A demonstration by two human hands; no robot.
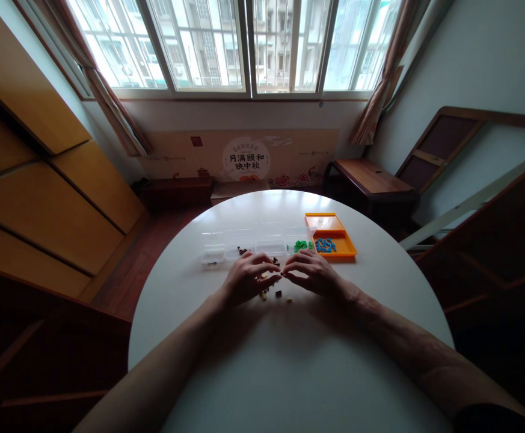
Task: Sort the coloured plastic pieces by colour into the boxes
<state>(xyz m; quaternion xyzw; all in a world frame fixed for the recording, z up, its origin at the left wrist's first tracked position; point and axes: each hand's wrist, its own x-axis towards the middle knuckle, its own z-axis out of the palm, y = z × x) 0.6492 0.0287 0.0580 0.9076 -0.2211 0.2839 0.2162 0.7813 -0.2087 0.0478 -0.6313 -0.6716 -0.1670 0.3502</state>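
- Left hand (249, 278) and right hand (317, 274) nearly meet at a tiny dark piece (281, 275); whether either grips it, I cannot tell.
- Just nearside, between them: loose pieces (278, 293).
- Beyond the right hand: orange tray (351, 248).

The left hand (247, 276) and right hand (315, 273) meet at the fingertips over a round white table (262, 373); whatever lies between them is too small to tell; a dark piece (278, 293) and a yellow piece (289, 300) lie just below. Beyond stands a clear plastic box (270, 244), green pieces (301, 246) at its right end; beside it, an orange tray (347, 245) holds blue pieces (325, 245).
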